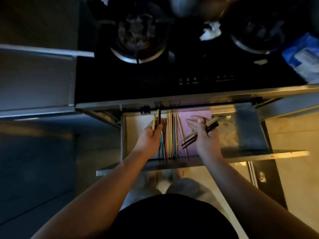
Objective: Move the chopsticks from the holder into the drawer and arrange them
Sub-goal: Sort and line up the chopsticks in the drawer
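The drawer (123,135) under the stove stands pulled out below me. A row of coloured chopsticks (170,135) lies side by side along its floor, partly on a purple liner (195,116). One pale chopstick (181,133) lies loose and slanted to the right of the row. My left hand (151,135) grips a few chopsticks (157,118), pale and dark, pointing away from me over the row's left side. My right hand (203,133) holds a small bundle of dark and pale chopsticks (198,133) slanted across the liner, with its other fingers spread. No holder is in view.
A black gas stove (172,66) with two burners (138,31) fills the counter above the drawer. A blue and white packet (303,57) lies at the stove's right edge. Grey cabinet fronts (34,80) stand to the left. A grey divider (248,128) sits in the drawer's right part.
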Available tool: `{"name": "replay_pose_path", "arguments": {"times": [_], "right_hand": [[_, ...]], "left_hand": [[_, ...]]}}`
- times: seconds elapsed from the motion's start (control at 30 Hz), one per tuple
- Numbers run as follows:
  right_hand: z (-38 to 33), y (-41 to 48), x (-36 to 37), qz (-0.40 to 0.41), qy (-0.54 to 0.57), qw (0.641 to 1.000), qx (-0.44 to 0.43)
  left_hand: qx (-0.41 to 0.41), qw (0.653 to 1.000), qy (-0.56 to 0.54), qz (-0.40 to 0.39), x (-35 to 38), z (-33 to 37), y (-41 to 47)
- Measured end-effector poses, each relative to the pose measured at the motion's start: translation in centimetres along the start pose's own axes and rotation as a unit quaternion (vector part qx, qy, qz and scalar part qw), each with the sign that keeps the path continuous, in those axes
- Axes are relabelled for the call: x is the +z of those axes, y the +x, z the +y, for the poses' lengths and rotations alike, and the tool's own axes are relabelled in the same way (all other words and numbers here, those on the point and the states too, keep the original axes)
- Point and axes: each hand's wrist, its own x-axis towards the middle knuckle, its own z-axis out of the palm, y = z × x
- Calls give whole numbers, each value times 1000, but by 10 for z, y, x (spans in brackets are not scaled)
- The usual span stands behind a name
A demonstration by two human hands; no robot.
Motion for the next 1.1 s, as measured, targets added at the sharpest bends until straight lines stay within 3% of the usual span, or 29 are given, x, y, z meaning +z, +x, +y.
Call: {"name": "replay_pose_path", "arguments": {"times": [0.23, 0.5, 0.7, 0.83, 0.97, 1.1], "right_hand": [[69, 60, 12, -53, -2, 997, 58], [139, 116, 35, -127, -87, 982, 109], [184, 164, 61, -178, -153, 956, 175], [210, 195, 82, -210, -205, 939, 179], [240, 211, 96, -221, -234, 929, 183], [263, 216, 95, -163, -247, 943, 152]], "left_hand": [[-70, 997, 19, 31, 58, -59, 67], [-103, 993, 26, 52, 91, -108, 142], [-135, 991, 5, 1, 110, -147, 191], [-112, 987, 117, -17, 117, -162, 216], [-96, 978, 182, 41, 118, -179, 228], [-88, 972, 200, 86, 118, -197, 229]]}}
